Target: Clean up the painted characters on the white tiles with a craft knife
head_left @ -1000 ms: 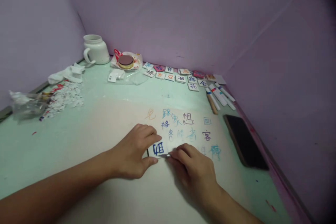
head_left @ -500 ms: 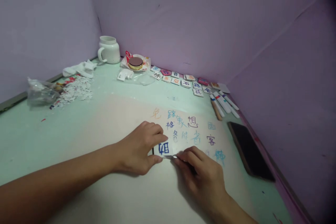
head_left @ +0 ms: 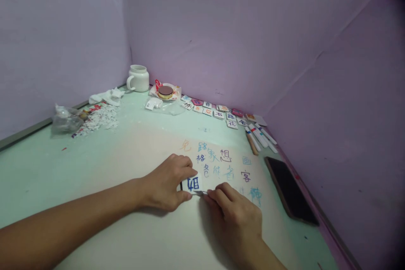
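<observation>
Tabletop (head_left: 79, 168) first: near its front edge lies a small white tile (head_left: 193, 184) with a blue character. Left hand (head_left: 167, 183) pinches it flat; right hand (head_left: 236, 215) pinches a thin blade (head_left: 200, 193) at its lower edge, seemingly mid-scrape; steadiness matters next.

A white mug (head_left: 139, 78) stands in the corner; markers (head_left: 261, 136) and a dark phone (head_left: 289, 190) lie at the right.

Craft corner — purple walls, green table (head_left: 47, 168), character tiles (head_left: 218, 114), markers (head_left: 261, 136)
</observation>
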`<move>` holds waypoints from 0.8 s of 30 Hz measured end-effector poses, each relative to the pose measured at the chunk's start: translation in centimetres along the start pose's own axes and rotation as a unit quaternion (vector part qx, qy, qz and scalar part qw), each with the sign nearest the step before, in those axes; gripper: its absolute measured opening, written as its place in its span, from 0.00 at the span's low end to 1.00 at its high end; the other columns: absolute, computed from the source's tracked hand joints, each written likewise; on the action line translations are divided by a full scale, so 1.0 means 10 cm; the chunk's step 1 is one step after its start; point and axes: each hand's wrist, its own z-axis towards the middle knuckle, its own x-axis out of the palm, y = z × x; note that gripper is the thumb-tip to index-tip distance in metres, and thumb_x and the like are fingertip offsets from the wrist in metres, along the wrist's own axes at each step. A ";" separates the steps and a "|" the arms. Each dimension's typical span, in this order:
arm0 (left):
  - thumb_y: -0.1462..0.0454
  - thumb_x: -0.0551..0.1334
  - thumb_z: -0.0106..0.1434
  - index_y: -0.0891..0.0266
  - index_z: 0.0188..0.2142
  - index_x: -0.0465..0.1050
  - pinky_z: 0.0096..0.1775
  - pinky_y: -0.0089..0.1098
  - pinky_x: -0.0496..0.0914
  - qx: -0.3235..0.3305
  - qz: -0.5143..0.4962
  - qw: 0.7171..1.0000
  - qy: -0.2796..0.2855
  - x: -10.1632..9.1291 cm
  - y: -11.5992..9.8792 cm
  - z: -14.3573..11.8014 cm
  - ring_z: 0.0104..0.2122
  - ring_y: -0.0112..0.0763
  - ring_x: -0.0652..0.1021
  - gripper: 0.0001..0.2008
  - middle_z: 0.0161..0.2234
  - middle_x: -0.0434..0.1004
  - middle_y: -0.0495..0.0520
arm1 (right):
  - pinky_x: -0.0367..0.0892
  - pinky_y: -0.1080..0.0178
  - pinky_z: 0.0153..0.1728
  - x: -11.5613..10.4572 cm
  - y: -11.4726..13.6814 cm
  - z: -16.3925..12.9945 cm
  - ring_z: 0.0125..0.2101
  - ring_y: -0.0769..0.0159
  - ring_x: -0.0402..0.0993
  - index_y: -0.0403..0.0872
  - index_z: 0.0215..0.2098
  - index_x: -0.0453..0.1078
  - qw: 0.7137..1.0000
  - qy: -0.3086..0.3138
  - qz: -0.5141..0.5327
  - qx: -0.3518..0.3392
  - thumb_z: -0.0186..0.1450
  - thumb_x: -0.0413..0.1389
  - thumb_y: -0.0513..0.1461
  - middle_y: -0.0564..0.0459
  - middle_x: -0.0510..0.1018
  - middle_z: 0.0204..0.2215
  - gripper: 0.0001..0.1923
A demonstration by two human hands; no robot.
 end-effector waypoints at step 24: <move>0.66 0.65 0.50 0.63 0.35 0.72 0.44 0.38 0.66 -0.010 -0.012 1.000 0.001 0.00 0.01 0.01 0.38 0.38 0.70 0.11 0.36 0.68 0.54 | 0.50 0.66 0.17 0.08 -0.06 -0.04 0.17 0.71 0.66 0.48 0.26 0.73 0.998 0.020 0.042 0.051 0.65 0.49 0.40 0.55 0.71 0.20 0.13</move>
